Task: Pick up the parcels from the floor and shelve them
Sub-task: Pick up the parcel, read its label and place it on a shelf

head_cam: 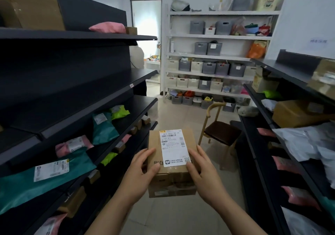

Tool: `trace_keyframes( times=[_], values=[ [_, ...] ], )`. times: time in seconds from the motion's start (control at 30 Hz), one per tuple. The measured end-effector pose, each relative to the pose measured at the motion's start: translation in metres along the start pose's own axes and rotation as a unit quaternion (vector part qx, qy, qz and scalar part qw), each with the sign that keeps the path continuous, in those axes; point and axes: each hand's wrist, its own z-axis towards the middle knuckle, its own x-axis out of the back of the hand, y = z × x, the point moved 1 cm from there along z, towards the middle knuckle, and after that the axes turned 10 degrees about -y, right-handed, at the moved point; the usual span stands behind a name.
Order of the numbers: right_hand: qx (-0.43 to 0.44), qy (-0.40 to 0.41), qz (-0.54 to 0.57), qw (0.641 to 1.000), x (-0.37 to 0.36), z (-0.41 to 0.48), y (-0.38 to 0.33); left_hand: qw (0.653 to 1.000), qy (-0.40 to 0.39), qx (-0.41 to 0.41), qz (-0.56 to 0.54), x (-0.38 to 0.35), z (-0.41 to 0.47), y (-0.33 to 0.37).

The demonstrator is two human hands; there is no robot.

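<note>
A brown cardboard parcel point(170, 176) with a white shipping label on top is held at waist height in the aisle, well above the tiled floor. My left hand point(140, 171) grips its left side, thumb lying over the top edge. My right hand point(203, 173) grips the right side, thumb on the label's lower corner. Dark shelves point(116, 111) to the left hold teal, pink and green mailer bags and small boxes. A second dark shelf unit point(261, 126) on the right carries grey and pink bags and cardboard boxes.
A wooden chair point(219, 131) with a dark seat stands in the aisle ahead, right of centre. Behind it, a white rack point(213, 55) holds grey and white bins. A doorway opens at the back left, with a person partly visible there.
</note>
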Motion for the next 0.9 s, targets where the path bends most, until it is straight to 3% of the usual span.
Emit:
trace_keyframes(
  times=[0.47,0.9],
  values=[
    [0.042,-0.063,-0.017,0.997,0.046,0.117,0.053,0.997,0.075,0.031,-0.006,-0.034,0.104,-0.008],
    [0.048,-0.050,-0.024,0.997,0.038,0.244,0.066,0.997,0.070,0.016,0.006,0.008,0.224,-0.037]
  ],
)
